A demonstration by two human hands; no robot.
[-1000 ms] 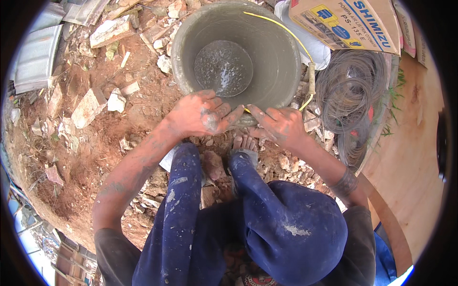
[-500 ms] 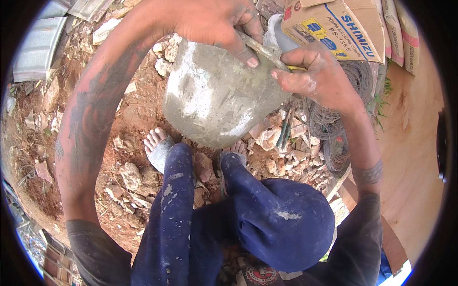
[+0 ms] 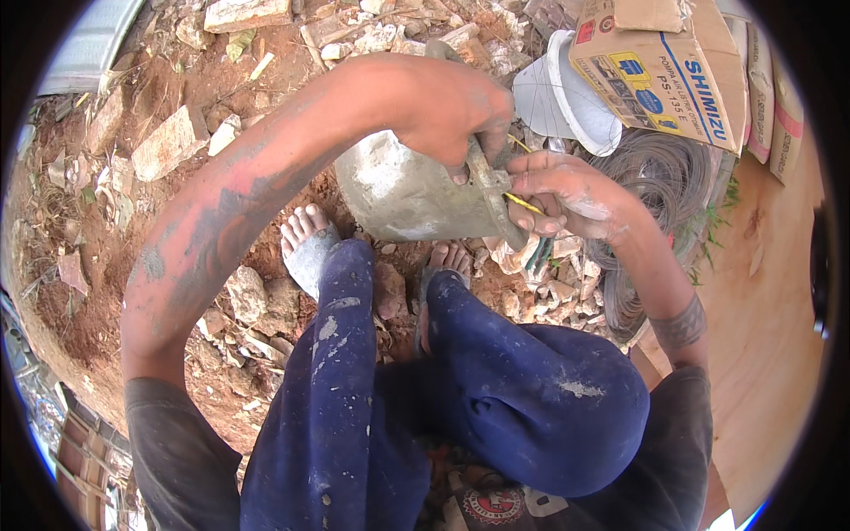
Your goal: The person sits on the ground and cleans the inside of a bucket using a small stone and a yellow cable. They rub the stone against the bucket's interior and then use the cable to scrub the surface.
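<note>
A cement-smeared grey bucket (image 3: 398, 195) lies tilted over in front of my feet, its rim turned to the right. My left hand (image 3: 456, 111) is closed on the rim from above, the thumb on the bucket's outer side. At the same rim, my right hand (image 3: 575, 195) pinches a thin yellow cord (image 3: 524, 203). The cord crosses the rim edge, and a short yellow stretch also shows behind it. The bucket's inside faces away from view. Below my right hand, a tool with dark green handles (image 3: 540, 253) is partly hidden among the stones.
A white pail (image 3: 584, 97) lies beyond my right hand, beside a cardboard box (image 3: 660, 80). Coils of wire (image 3: 660, 173) lie nearer, left of a plywood sheet (image 3: 753, 283). Sacks (image 3: 761, 97) stand behind. Broken stones (image 3: 173, 142) cover the soil around my feet.
The bucket has turned so its rim faces right, and it sits lower in view. My left hand has moved right with the rim. My right hand has shifted down, showing more yellow cord.
</note>
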